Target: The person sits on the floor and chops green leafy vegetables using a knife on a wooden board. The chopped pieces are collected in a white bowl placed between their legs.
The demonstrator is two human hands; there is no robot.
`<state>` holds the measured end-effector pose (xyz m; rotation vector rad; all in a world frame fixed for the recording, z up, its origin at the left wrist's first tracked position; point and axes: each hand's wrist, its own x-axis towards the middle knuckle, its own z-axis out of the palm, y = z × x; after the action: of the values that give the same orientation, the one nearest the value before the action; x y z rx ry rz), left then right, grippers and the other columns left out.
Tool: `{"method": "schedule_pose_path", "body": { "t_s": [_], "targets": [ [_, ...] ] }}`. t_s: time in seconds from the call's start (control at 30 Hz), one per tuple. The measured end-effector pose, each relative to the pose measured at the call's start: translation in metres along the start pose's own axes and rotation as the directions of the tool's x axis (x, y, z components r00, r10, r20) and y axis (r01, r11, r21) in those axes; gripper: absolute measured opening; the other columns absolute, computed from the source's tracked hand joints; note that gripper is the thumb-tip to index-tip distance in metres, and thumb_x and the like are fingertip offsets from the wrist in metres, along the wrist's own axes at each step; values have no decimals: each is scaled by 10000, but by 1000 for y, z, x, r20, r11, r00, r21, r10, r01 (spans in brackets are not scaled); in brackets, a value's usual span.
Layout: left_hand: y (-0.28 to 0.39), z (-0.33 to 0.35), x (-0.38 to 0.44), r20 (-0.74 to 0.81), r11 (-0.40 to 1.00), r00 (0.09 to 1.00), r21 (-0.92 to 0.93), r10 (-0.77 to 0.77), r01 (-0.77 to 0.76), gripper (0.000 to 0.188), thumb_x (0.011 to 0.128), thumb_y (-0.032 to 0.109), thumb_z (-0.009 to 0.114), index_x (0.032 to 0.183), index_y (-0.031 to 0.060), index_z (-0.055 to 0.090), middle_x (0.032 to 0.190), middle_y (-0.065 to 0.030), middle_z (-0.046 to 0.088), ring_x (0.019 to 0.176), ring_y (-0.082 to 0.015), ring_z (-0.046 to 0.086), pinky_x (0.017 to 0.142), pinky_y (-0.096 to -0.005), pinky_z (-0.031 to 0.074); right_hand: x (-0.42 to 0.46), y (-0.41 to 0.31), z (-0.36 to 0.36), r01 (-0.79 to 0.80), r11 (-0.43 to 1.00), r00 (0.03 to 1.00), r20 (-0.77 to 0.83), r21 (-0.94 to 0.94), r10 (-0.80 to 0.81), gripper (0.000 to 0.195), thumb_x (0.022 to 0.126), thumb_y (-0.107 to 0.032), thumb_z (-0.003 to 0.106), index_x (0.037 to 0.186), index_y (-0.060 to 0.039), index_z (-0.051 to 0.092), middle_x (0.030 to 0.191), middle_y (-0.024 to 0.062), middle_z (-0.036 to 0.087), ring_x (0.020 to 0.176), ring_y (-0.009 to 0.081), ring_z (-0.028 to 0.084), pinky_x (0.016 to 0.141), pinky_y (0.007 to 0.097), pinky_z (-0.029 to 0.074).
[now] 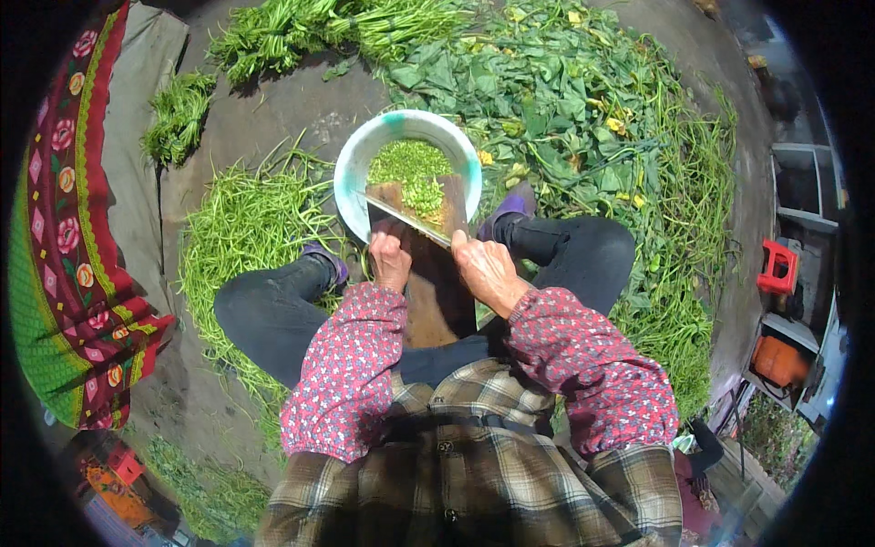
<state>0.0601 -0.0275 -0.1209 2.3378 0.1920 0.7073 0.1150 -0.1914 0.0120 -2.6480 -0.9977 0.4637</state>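
A wooden board (pixel 429 308) slopes between my legs, its notched far end resting inside a white and green tub (pixel 347 161). Chopped green stems (pixel 411 161) lie in the tub and in the board's notch. My right hand (pixel 482 267) is closed on the handle end of a knife, whose blade (pixel 410 219) lies slantwise across the board. At the board's left side is my left hand (pixel 389 258), fingers curled near the blade; whether it holds any stems is hidden.
Loose green stems (pixel 239 225) lie at the left, with bundled stems (pixel 273 41) beyond. Leaves and stems (pixel 567 102) spread from the far side down the right. A flowered cloth (pixel 68 232) is at the far left, a red plastic stool (pixel 778 267) at the far right. Another person (pixel 697 472) is at lower right.
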Motion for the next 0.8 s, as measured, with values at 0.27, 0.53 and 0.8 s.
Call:
{"method": "schedule_pose_path", "body": {
  "t_s": [0.27,0.53,0.8],
  "targets": [
    [19,-8,11,78,997,996,-49,-53,57,204,619,-68,566,818,-23,559,818,-163,551,798,-353,544,694,-407,456,8,21,30,-84,986,996,-31,142,89,135,725,-51,528,805,14,441,588,202,566,567,381,588,472,473,435],
    [-3,-1,1,128,995,986,8,-104,104,216,651,-36,621,865,-21,607,864,-172,585,829,-355,577,731,-384,473,-3,2,21,-61,998,998,16,9,61,71,741,-41,505,760,18,471,597,209,585,566,360,614,467,432,476],
    [11,-6,6,77,999,996,2,-47,47,204,612,-68,577,802,-2,611,862,-157,595,816,-334,560,721,-392,467,-1,8,17,-64,994,997,-32,88,67,83,747,-33,494,789,0,431,591,209,567,549,370,589,460,459,443]
  ]
}}
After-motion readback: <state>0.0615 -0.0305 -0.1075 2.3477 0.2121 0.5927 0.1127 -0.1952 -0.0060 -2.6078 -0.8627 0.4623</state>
